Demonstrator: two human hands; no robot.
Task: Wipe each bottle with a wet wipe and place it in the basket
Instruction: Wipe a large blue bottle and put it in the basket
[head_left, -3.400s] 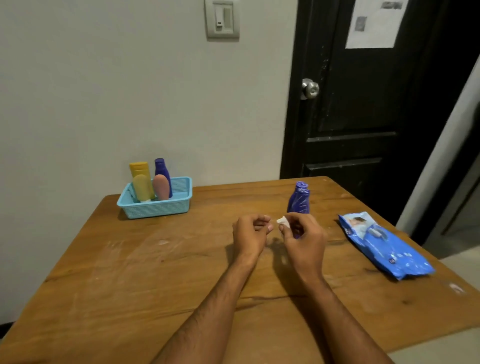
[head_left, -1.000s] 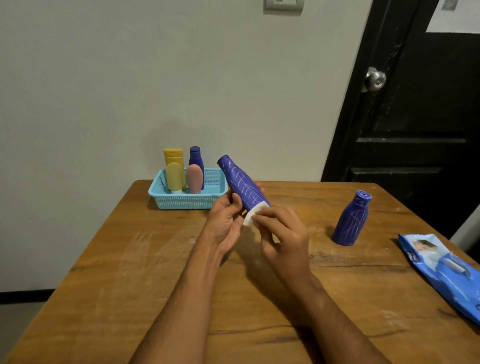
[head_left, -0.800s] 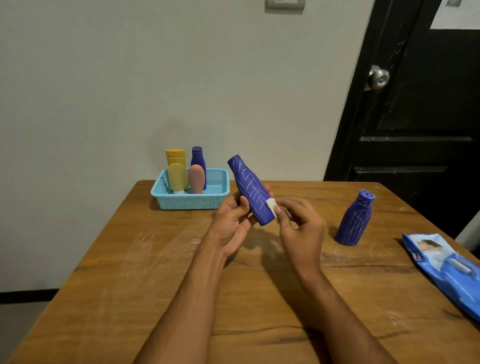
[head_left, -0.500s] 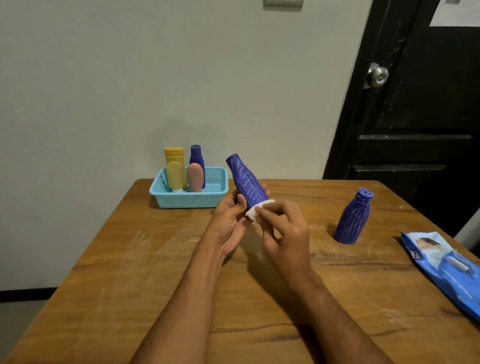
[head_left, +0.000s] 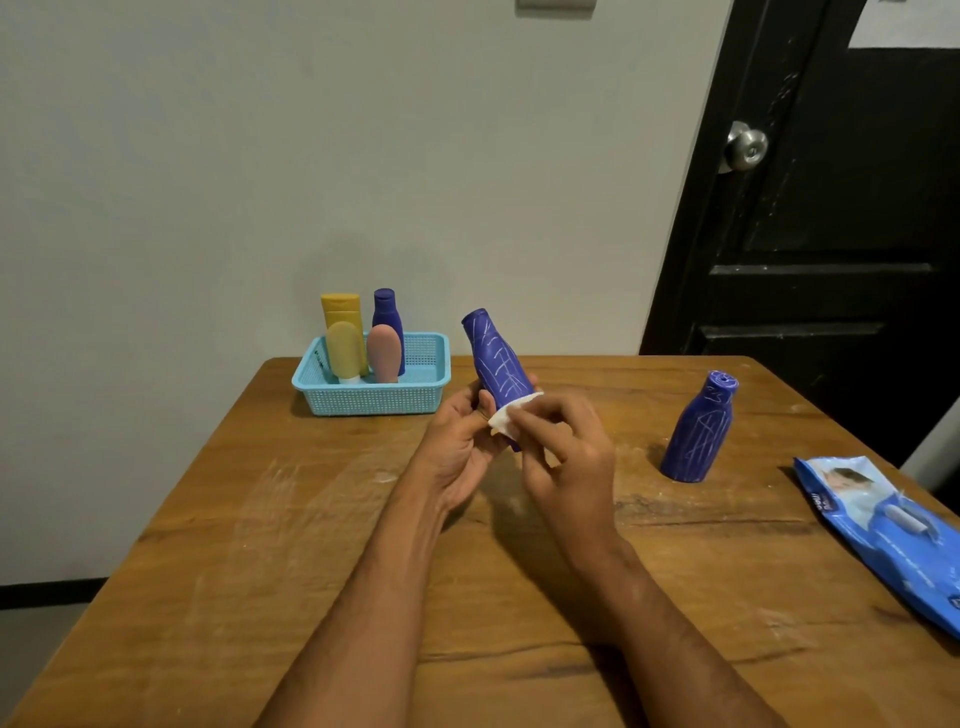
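My left hand (head_left: 457, 447) grips the lower end of a dark blue bottle (head_left: 496, 361) with white scribbles, tilted with its neck up and to the left, above the table's middle. My right hand (head_left: 566, 452) pinches a small white wet wipe (head_left: 511, 418) against the bottle's lower part. A second scribbled blue bottle (head_left: 698, 428) stands upright on the table to the right. The light blue basket (head_left: 374, 400) at the back left holds several bottles: yellow, blue, pale yellow and pink.
A blue pack of wet wipes (head_left: 893, 530) lies near the right edge of the wooden table (head_left: 260, 545). A wall stands close behind the basket. A black door with a metal knob (head_left: 745, 147) is at the back right.
Earlier both hands held only the wipe; since then my left hand has raised a blue bottle. Over the last second the wipe has slid back and forth over the bottle's lower part.
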